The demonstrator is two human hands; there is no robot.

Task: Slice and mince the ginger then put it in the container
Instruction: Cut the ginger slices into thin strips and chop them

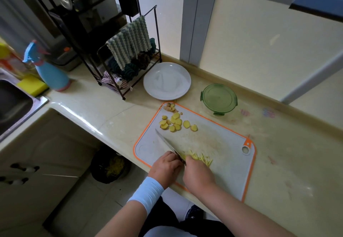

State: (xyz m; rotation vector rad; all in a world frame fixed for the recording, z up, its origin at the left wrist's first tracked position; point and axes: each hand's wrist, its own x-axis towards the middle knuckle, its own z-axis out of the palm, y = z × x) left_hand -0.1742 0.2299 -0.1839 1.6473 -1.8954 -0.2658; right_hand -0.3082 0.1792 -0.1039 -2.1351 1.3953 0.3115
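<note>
An orange-rimmed cutting board lies on the counter. Several round ginger slices sit at its far left, with ginger scraps at the far corner. A pile of thin ginger strips lies near the front edge. My right hand grips the handle of a knife whose blade points away to the left. My left hand, with a white wristband, has its fingers curled down against the blade's left side, apparently holding ginger that is mostly hidden. The round container with a green lid stands shut beyond the board.
A white plate sits behind the board, beside a black wire rack hung with cloths. A blue spray bottle, a yellow sponge and the sink are at the left. A dark bin stands below the counter edge.
</note>
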